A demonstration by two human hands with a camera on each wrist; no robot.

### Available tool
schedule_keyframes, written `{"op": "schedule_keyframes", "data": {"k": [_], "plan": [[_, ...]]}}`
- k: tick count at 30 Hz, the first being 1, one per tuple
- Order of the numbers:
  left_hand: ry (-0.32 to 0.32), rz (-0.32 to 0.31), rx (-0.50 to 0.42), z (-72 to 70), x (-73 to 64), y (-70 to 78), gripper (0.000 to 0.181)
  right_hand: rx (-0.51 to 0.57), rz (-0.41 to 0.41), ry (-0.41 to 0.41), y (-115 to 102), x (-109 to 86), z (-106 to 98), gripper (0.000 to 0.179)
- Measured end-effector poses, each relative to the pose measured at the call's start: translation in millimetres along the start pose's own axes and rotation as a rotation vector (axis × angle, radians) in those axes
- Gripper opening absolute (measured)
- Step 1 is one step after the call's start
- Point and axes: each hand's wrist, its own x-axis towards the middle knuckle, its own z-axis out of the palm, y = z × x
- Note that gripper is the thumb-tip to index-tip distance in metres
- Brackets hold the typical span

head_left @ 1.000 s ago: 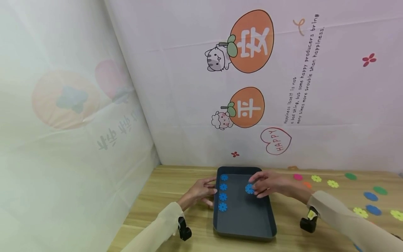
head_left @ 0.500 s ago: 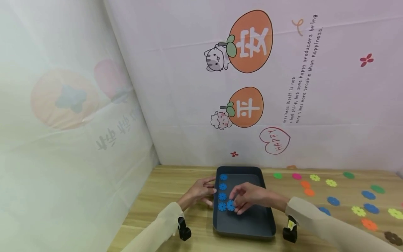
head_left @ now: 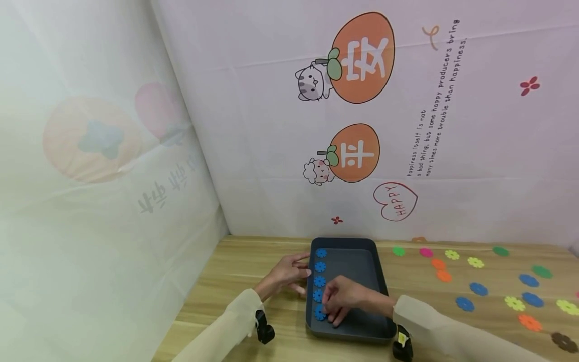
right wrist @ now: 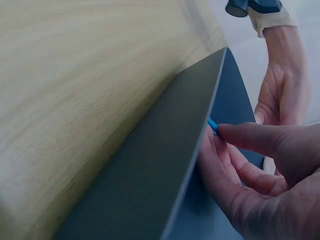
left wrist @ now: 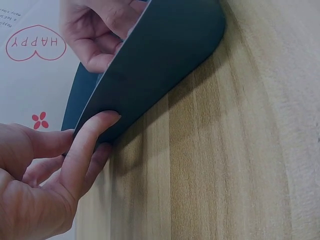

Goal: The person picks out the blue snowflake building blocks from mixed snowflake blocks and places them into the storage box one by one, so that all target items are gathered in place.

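Observation:
A dark grey baking tray [head_left: 357,329] lies on the wooden table. Along its left side runs a column of several blue notched, flower-shaped discs [head_left: 320,267]. My right hand [head_left: 345,297] is inside the tray, pinching another blue disc [head_left: 319,312] at the near end of that column; only a blue sliver of this disc [right wrist: 213,125] shows in the right wrist view. My left hand [head_left: 285,274] holds the tray's left rim, with bent fingers [left wrist: 82,145] against the outer wall in the left wrist view.
Right of the tray, loose discs lie scattered: blue [head_left: 478,288], yellow [head_left: 514,303], orange [head_left: 529,322], green [head_left: 542,271], pink [head_left: 426,253] and brown [head_left: 564,342]. A printed white cloth [head_left: 262,125] hangs behind the table, and another cloth [head_left: 113,236] stands at the left.
My right hand has carried a blue disc leftward and toward me across the tray, from its right side to the near end of the column. The left hand stays at the rim.

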Motion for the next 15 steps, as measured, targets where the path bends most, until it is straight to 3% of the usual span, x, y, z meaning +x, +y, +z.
{"op": "schedule_keyframes", "data": {"k": [6,15], "plan": [[-0.003,-0.004,0.007,0.1,-1.3,1.1,0.061,-0.127,0.012,0.038,-3.6,1.8,6.2,0.004],[0.003,-0.012,0.020,0.8,-0.1,2.7,0.063,-0.180,0.010,0.028,-2.8,2.7,4.5,0.011]]}}
